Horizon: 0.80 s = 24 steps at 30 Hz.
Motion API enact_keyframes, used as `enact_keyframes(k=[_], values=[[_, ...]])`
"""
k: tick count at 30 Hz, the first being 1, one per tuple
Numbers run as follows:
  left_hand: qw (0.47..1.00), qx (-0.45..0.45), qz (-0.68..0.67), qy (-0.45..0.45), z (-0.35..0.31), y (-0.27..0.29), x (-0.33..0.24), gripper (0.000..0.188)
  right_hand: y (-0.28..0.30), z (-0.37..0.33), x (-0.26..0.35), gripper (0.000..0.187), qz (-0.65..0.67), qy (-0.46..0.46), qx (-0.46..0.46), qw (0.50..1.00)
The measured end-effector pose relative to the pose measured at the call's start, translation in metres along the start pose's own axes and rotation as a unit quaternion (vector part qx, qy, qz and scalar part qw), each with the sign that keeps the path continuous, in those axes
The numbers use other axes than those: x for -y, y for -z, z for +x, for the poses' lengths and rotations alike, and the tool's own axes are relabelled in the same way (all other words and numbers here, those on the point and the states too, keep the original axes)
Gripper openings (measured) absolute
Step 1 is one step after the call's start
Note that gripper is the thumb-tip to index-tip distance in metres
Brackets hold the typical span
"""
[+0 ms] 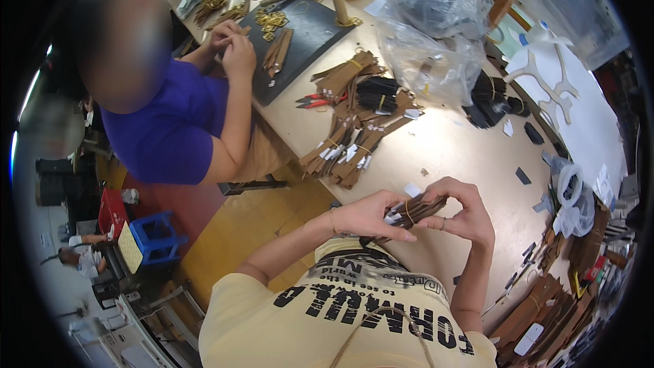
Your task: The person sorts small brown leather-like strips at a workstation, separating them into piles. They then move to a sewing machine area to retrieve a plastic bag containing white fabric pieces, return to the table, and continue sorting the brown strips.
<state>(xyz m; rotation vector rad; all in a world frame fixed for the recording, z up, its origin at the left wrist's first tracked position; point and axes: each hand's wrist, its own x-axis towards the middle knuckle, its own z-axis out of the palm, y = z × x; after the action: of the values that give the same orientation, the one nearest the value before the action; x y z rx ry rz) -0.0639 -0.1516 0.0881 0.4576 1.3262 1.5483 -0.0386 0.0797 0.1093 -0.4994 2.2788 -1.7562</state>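
Note:
Close in front of me, over the table's near edge, I hold a bundle of brown leather-like strips [413, 210] with a yellow band and white tags. My left hand [368, 217] closes on its left end, thumb stretched along the near side. The fingers of my right hand [466, 211] curl around the other end, thumb and fingertips pressing the strips. Just beyond, on the table, lie several banded bundles of similar brown strips [368, 143] with white tags. A black banded bundle [378, 95] rests on top of them.
On the left a co-worker in a purple shirt [167, 119] handles something small at a black mat [300, 48]. Red-handled pliers [317, 101] lie beside the bundles. Clear plastic bags [436, 48] sit at the back. More brown strips [538, 307] lie at right; a blue stool [157, 237] stands left.

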Motion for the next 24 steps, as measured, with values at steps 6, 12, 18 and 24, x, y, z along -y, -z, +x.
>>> enact_keyframes(k=[6,12,18,24], values=[[0.923,0.016,-0.384,0.015,-0.024,0.018,0.013,0.031,-0.006,0.018,0.016,0.036,0.028,0.064,0.047,0.996],[0.964,-0.07,-0.251,-0.059,-0.055,0.035,0.009,0.048,-0.024,0.065,0.031,0.031,-0.021,0.163,0.107,0.981],[0.984,-0.176,-0.001,-0.038,-0.076,0.038,-0.027,0.076,-0.038,0.103,0.042,0.033,-0.1,0.198,0.154,0.963],[0.854,-0.413,0.312,-0.061,-0.079,0.072,-0.03,0.058,-0.019,0.089,0.07,0.051,-0.241,0.253,-0.024,0.937]])
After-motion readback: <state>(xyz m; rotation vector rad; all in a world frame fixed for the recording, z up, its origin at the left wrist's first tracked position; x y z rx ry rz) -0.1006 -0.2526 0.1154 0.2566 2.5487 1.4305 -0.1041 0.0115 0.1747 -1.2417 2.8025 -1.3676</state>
